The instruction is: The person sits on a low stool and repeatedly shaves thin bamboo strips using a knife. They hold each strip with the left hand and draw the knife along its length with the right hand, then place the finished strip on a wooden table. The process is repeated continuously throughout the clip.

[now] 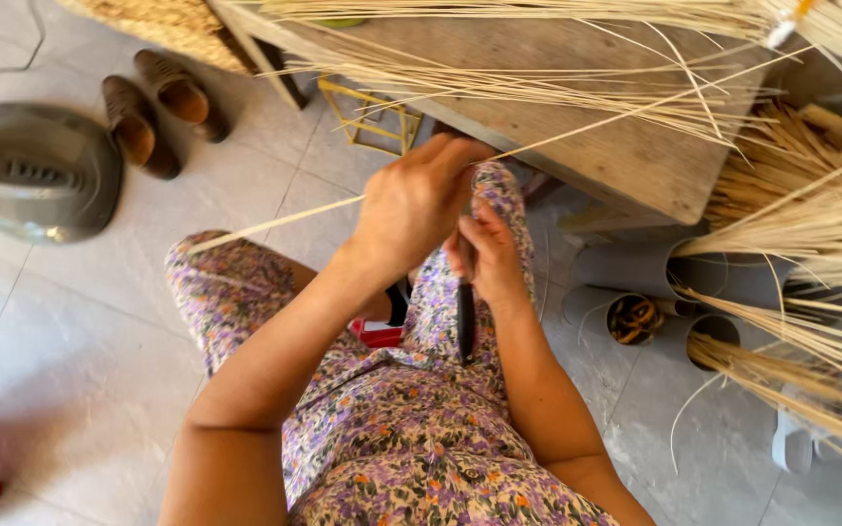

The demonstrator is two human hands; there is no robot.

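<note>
The left hand (416,205) is clenched around a long, thin, pale straw-coloured reed strip (275,223), which runs as one straight line from low on the left, above the floral-clad knee, up through the fist and on to the upper right across the wooden table top (635,146). The strip is smooth, flat-looking and very slender — lighter than the tiled floor (80,321) behind it.

The right hand (487,255) sits just beside and below the left, touching it, its fingers closed on a dark, slim tool with a black handle (466,321) that hangs straight down over the lap; its working end is hidden between the hands, so I cannot tell what it meets. Both forearms rise from a purple-and-cream flowered garment (411,429).

Loose bundles of the same pale reeds (538,88) lie fanned over the table, and more stand in grey cylindrical tubes (635,268) at the right — their tips spreading outward. On the floor at upper left rest a pair of brown slip-on shoes (158,107) and, near them, a grey rounded appliance (36,170). A yellow metal frame (372,122) stands under the table edge.
</note>
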